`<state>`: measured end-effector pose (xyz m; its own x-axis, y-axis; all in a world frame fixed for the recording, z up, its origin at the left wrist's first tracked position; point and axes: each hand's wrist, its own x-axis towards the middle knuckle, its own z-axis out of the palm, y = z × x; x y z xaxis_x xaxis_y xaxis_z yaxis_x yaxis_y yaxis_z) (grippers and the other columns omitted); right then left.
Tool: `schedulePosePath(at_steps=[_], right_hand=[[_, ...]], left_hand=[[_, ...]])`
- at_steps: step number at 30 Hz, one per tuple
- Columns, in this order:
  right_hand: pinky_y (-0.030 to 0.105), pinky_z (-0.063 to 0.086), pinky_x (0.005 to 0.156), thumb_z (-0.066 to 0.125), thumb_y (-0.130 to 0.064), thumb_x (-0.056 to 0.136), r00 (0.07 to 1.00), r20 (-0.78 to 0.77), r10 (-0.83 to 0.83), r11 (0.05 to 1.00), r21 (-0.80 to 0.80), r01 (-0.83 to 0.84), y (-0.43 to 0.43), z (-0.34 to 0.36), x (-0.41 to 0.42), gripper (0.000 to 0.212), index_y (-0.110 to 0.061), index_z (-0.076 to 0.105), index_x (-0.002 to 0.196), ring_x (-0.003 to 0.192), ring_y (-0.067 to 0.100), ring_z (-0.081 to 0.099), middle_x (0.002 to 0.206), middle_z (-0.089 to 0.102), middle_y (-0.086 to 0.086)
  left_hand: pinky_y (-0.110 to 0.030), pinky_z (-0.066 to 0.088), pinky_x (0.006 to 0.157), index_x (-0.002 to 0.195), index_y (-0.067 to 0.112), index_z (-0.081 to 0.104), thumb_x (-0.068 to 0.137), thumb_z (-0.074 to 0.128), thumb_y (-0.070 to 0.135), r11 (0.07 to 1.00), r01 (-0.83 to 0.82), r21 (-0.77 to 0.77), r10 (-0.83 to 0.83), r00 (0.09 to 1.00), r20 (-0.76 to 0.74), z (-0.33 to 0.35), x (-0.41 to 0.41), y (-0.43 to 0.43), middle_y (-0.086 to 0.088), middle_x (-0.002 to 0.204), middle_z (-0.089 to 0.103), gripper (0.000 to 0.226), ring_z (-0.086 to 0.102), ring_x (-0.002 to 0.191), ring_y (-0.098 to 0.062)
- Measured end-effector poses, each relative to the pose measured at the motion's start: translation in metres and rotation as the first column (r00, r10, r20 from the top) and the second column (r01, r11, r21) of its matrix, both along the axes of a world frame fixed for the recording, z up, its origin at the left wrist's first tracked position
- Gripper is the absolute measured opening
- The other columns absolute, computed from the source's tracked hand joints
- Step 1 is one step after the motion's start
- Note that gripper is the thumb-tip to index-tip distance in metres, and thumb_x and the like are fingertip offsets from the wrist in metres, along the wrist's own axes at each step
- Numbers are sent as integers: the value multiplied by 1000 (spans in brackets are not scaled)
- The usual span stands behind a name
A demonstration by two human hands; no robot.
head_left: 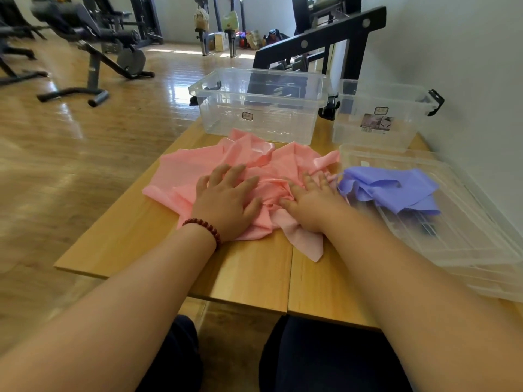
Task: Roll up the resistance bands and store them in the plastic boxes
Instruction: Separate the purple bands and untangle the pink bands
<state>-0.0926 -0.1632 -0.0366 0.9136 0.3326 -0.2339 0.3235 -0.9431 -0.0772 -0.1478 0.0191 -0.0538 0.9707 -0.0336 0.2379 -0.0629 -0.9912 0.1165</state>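
Behind a pale wooden tabletop set near a white wall, weight benches stand on a glossy wooden floor. Two clear plastic boxes sit at the tabletop's far edge, a large box and just to its right a small box, both uncovered and with no band inside. What look like their lids lie stacked at the right, with a crumpled purple band on top. The pink band lies in a loose, creased heap in the middle of the tabletop, just in front of the large box. It looks thin, light and limp, probably stretchy and a little clingy, so it should flatten easily but may spring loose once rolled. Finding one short end and smoothing it into a strip seems the sensible start. Palm-down on the heap rest the left hand and the right hand, fingers spread and nearly straight, pressing rather than gripping; neither holds anything. A beaded bracelet circles the left wrist.
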Motion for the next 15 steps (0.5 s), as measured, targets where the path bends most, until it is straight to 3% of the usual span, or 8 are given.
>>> schedulePosePath(at_steps=[3,5,7,9,12,15], right_hand=[[50,2,121,41,-56,98,995,102,-2,991,131,-11,5,8,0,70,-36,7,156,151,37,-2,165,-6,7],[50,21,118,55,-53,91,990,139,5,939,340,-53,8,14,-2,67,-31,32,150,147,35,22,161,22,9],[36,35,104,59,-48,91,985,174,-16,848,525,-79,11,17,-8,56,-25,48,141,132,28,43,145,47,5],[26,37,86,59,-39,95,973,214,-87,774,629,-69,14,17,-14,41,-21,59,131,116,25,56,122,62,3],[30,40,71,56,-23,98,932,246,-266,636,771,-22,11,17,-17,23,-11,73,108,91,24,60,92,68,4],[24,40,70,55,-27,100,910,117,-398,388,920,51,0,27,-17,21,-16,72,105,85,16,55,88,64,-3]], left_hand=[[-44,30,108,151,36,27,85,22,62,998,28,-57,-33,996,-88,5,3,8,3,153,35,71,30,137,-24],[-42,31,112,153,35,22,91,29,66,981,59,-184,-87,985,-150,12,5,14,3,155,32,70,29,139,-23],[-36,27,113,153,36,22,99,36,58,952,85,-294,-142,974,-179,19,6,17,5,157,31,61,30,141,-19],[-37,25,116,150,32,33,99,35,55,910,106,-400,-173,976,-135,23,9,19,4,155,36,56,32,141,-19],[-49,32,113,139,27,53,83,32,62,888,77,-454,-72,997,28,27,10,21,1,146,49,69,40,136,-23],[-50,30,112,138,29,53,85,36,53,913,37,-406,13,993,119,31,8,22,4,146,48,61,36,138,-23]])
